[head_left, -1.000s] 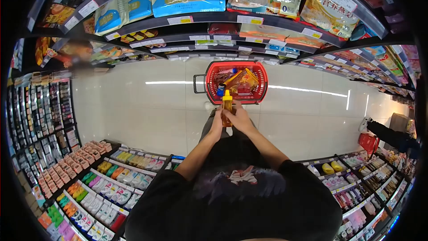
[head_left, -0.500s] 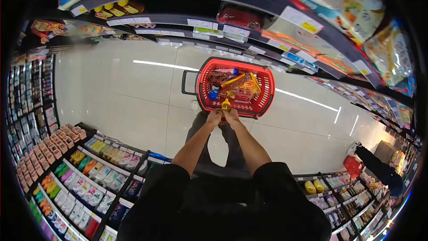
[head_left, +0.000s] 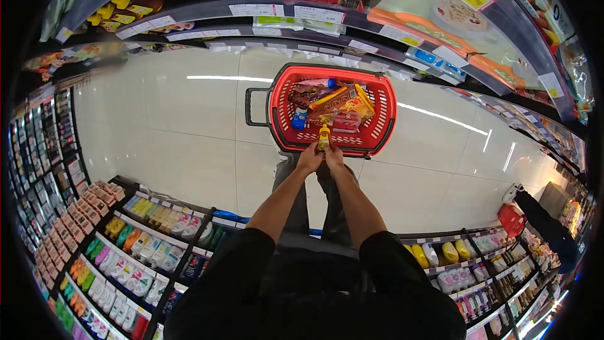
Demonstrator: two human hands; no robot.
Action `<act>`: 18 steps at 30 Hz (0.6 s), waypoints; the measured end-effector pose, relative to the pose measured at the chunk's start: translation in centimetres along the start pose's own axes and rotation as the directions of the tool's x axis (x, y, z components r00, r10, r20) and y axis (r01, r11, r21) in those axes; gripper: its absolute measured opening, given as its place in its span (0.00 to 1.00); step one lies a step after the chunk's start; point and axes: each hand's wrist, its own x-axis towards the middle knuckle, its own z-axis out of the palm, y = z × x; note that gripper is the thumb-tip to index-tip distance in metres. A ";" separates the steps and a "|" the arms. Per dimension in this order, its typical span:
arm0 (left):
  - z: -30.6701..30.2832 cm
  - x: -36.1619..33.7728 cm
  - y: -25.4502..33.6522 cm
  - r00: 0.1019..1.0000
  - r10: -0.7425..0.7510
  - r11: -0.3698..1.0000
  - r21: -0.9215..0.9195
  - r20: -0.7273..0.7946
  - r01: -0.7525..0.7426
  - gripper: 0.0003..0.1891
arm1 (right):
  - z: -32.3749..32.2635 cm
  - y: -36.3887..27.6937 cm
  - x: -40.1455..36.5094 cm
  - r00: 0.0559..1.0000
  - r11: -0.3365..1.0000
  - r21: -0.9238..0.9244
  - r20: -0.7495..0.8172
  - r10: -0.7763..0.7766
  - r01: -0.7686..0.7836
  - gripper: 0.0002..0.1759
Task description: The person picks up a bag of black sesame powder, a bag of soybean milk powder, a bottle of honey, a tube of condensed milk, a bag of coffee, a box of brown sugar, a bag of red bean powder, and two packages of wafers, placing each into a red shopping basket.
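I note left hand [head_left: 309,158] and right hand [head_left: 334,158] both closed round a yellow-capped bottle [head_left: 324,136], held over the red basket [head_left: 382,123] near rim. The two-handed grip probably keeps it upright.

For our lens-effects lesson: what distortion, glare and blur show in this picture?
Head view: fisheye bows the shelves into arcs inside a black vignette; light streaks glare on the floor; basket and bottle, held by left hand and right hand, look sharp.

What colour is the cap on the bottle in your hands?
Yellow cap on the bottle; head view shows it.
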 end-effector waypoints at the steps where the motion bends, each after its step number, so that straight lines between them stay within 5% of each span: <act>1: -0.1 -0.1 0.4 1.000 -0.012 1.000 0.018 0.006 0.011 0.26 | 0.1 0.4 0.2 1.000 1.000 0.007 0.000 0.001 -0.001 0.27; 3: 0.4 0.2 0.7 1.000 -0.024 0.999 0.037 0.013 0.024 0.26 | 0.4 -1.1 -0.9 0.982 0.978 -0.209 -0.182 -0.057 0.018 0.25; 7: 1.5 1.2 -0.4 0.990 0.026 0.992 0.124 -0.139 -0.008 0.23 | 0.6 0.6 1.4 0.947 0.962 -0.172 -0.206 -0.245 0.211 0.21; 9: 1.9 1.2 -0.9 0.989 0.010 0.996 0.087 -0.149 0.003 0.22 | -0.1 -0.6 0.5 0.982 0.965 -0.201 -0.042 -0.182 0.170 0.19; 11: 1.8 1.3 -1.0 0.999 0.029 0.989 0.147 0.019 -0.032 0.20 | -0.3 -0.9 -0.3 0.982 0.959 -0.238 -0.073 -0.176 0.154 0.16; 14: 1.8 -0.8 -1.0 0.998 0.051 0.992 0.114 0.048 -0.056 0.17 | -1.2 0.6 -1.7 0.943 0.881 -0.350 0.016 -0.333 0.318 0.17; 18: 0.3 -5.0 0.1 0.991 0.111 0.974 0.192 0.071 -0.123 0.15 | -3.9 -0.3 -6.8 0.958 0.824 -0.496 0.065 -0.279 0.273 0.16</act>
